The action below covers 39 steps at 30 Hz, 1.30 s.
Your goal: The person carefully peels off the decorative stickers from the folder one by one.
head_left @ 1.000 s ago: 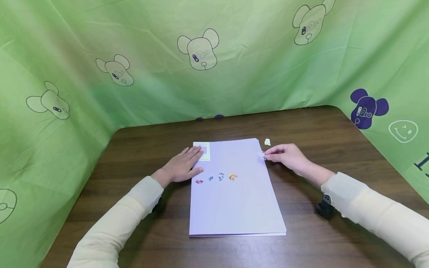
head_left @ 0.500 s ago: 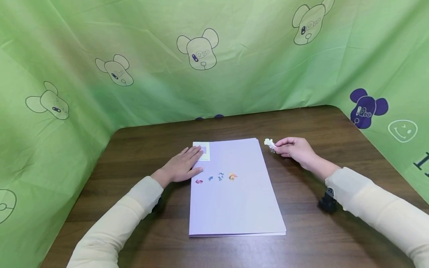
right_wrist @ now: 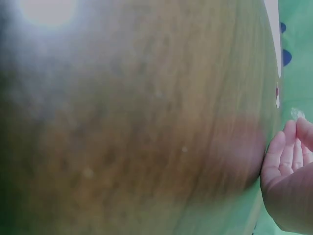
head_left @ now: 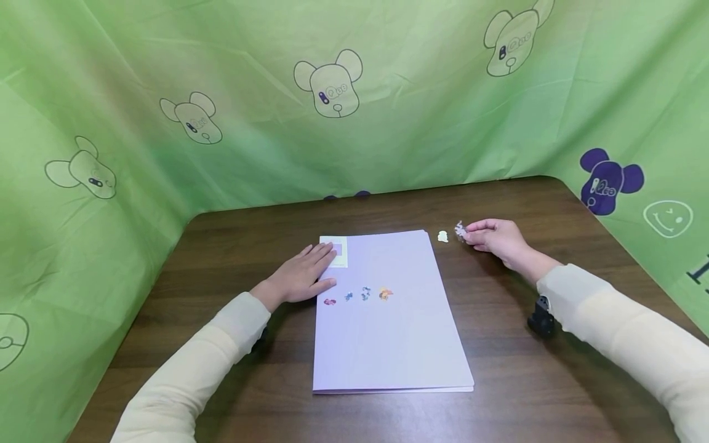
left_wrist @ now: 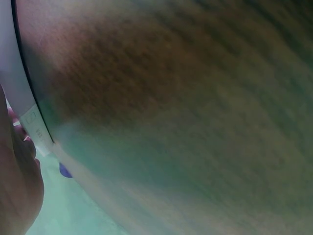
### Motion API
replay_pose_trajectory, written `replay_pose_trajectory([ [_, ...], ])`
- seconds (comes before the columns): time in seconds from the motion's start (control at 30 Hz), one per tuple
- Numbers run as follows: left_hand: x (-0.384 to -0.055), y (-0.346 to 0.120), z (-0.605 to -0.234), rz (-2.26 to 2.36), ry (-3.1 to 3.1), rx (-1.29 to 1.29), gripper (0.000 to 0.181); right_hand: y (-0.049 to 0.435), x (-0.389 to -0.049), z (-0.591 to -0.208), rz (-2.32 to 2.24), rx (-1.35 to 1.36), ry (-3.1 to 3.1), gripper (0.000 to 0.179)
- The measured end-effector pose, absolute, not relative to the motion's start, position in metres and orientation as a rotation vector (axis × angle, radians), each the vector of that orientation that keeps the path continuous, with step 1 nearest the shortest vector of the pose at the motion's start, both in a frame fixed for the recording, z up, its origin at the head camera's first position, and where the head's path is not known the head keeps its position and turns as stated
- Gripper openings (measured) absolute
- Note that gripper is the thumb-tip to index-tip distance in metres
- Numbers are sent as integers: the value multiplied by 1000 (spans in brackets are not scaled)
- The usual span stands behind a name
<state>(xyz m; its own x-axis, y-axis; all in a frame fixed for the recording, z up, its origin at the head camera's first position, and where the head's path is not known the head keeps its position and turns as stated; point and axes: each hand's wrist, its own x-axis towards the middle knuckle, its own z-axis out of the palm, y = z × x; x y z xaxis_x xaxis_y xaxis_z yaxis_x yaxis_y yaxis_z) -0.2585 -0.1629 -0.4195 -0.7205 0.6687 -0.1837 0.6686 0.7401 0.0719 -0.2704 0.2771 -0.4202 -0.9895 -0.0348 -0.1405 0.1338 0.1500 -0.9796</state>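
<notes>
A pale lavender folder (head_left: 388,344) lies on the table, a white label at its upper left corner. My left hand (head_left: 299,274) rests flat on its upper left edge, fingertips over the label (head_left: 341,252). In a row across the folder sit several small stickers, among them a pink one (head_left: 330,302) and an orange one (head_left: 384,294). Beyond the folder's upper right corner, my right hand (head_left: 498,240) pinches a crumpled piece of clear film (head_left: 460,231) between thumb and fingertips. The right wrist view also shows this film (right_wrist: 296,113) at the fingertips.
A small white cut-out piece (head_left: 442,236) lies on the table between the folder and the right hand. The brown wooden table (head_left: 249,394) runs back to a green curtain (head_left: 410,141) printed with bear heads, which also hangs along both sides.
My right hand has moved right and away from the folder's right edge, carrying the clear film past the white cut-out piece. The left hand has stayed in place.
</notes>
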Motion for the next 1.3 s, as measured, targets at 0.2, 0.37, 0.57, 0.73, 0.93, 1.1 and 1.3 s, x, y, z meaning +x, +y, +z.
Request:
replay_pose_trajectory([
  [0.2, -258, -163, -419, -4, 2743, 1072, 77, 278, -272, -420, -1978, 147, 2256, 8],
  [0.37, -258, -162, -419, 2, 2745, 1077, 77, 277, -274, -422, -1912, 189, 2306, 17],
  [0.57, -258, -162, -419, -6, 2747, 1073, 77, 275, -277, -424, -1864, 205, 2354, 29],
  [0.73, -258, -163, -419, 2, 2744, 1065, 77, 274, -278, -426, -1853, 206, 2377, 38],
  [0.93, -259, -163, -422, -5, 2751, 1070, 77, 274, -277, -427, -1855, 208, 2398, 40],
  [1.1, -259, -162, -422, -11, 2743, 1050, 78, 274, -275, -426, -1857, 199, 2393, 41],
  [1.3, -258, -162, -421, -14, 2748, 1058, 77, 274, -273, -421, -1878, 193, 2362, 40],
])
